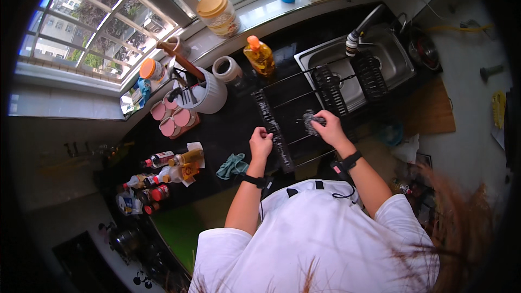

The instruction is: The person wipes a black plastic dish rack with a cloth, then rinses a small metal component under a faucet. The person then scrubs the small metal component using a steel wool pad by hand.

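Note:
A black dish rack with slotted rails and thin metal rods stretches from the counter to over the sink. My right hand [330, 129] pinches a grey wire scouring pad [311, 122] above the rods. At the rack's left end lies a slotted rail [272, 124] with pale, wet-looking specks on it. My left hand [261, 143] is at this rail, fingers curled; whether they grip its edge is hidden. Further right, two more slotted rails [330, 89] of the rack span the steel sink [390, 49]. A crumpled green cloth [233, 166] sits left of my left wrist.
An orange-capped bottle of amber liquid [259, 57] and a white jar [227, 69] stand behind the rack. Left are a white utensil holder [213, 93], pink-lidded containers [173, 117] and several condiment bottles [163, 175]. The faucet [353, 42] rises over the sink.

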{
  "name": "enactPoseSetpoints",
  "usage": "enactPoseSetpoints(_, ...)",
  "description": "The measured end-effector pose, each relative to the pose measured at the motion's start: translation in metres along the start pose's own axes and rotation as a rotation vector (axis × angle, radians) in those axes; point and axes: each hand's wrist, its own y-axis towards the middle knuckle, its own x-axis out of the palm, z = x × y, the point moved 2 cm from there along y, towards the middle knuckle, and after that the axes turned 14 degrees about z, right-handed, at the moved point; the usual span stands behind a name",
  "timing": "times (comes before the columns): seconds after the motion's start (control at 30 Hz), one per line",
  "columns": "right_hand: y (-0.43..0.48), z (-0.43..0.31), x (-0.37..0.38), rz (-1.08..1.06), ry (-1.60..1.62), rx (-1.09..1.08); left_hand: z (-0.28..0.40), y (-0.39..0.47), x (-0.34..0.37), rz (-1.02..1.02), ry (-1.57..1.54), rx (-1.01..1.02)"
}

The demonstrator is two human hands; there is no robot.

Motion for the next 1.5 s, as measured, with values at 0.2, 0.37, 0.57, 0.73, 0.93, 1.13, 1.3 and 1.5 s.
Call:
enactPoseSetpoints(0.2,0.005,0.049,-0.131,0.061,-0.098,-0.001,0.033,-0.038,-0.003,0.272,0.124,0.175)
enactPoseSetpoints(0.37,0.004,0.071,-0.162,-0.154,-0.081,-0.143,0.099,-0.084,0.029,0.500,0.386,0.519)
enactPoseSetpoints(0.57,0.061,0.067,-0.128,-0.225,-0.122,-0.385,0.120,-0.157,0.141,-0.253,-0.063,0.182)
enactPoseSetpoints(0.73,0.128,0.066,-0.093,-0.210,-0.156,-0.572,0.109,-0.180,0.189,-0.256,0.012,0.071)
enactPoseSetpoints(0.93,0.063,0.063,-0.107,-0.379,-0.184,-0.540,0.084,-0.179,0.197,-0.195,-0.083,-0.044)
enactPoseSetpoints(1.13,0.022,0.069,-0.140,-0.513,-0.180,-0.488,0.090,-0.183,0.202,-0.135,-0.089,-0.026)
enactPoseSetpoints(1.3,0.095,0.074,-0.094,-0.381,-0.199,-0.581,0.097,-0.186,0.199,-0.103,-0.033,-0.039)
enactPoseSetpoints(1.5,0.171,0.062,-0.041,-0.172,-0.231,-0.547,0.108,-0.188,0.199,-0.061,-0.006,-0.018)
